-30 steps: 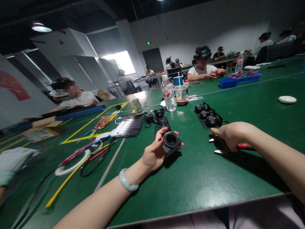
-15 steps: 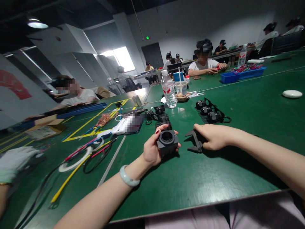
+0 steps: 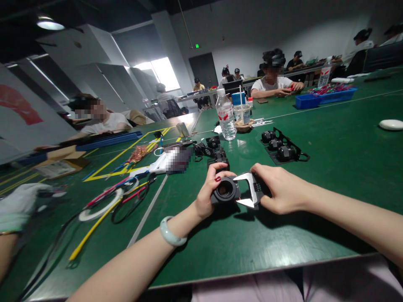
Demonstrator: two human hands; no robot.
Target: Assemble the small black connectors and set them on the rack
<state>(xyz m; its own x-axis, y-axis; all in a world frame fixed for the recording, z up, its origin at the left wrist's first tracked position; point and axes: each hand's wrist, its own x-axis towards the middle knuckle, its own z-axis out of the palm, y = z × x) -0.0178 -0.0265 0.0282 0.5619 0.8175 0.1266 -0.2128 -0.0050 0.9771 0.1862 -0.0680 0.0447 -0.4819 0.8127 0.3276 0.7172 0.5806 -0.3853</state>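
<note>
My left hand (image 3: 208, 193) is closed around a black block-shaped part with a round threaded opening (image 3: 226, 189), its opening facing me. In my right hand (image 3: 278, 188) is a caliper (image 3: 254, 191), gripped at its body with the jaws spread apart. The jaw tips point left and lie at the right side of the black part; whether they touch it I cannot tell. Behind my left hand stand several similar black parts (image 3: 214, 144). More black round parts on a flat black bracket (image 3: 280, 147) lie beyond my right hand.
A water bottle (image 3: 226, 117) and a plastic cup (image 3: 242, 114) stand behind my hands. Red, yellow and black cables (image 3: 91, 235) lie to the left, near a co-worker's gloved hand (image 3: 19, 207). A blue tray (image 3: 333, 97) and a white oval object (image 3: 391, 124) are at right.
My right hand has turned the caliper, so its bright jaws show, and brought it left against or near the black part. My left hand has tilted the part's opening towards me.
</note>
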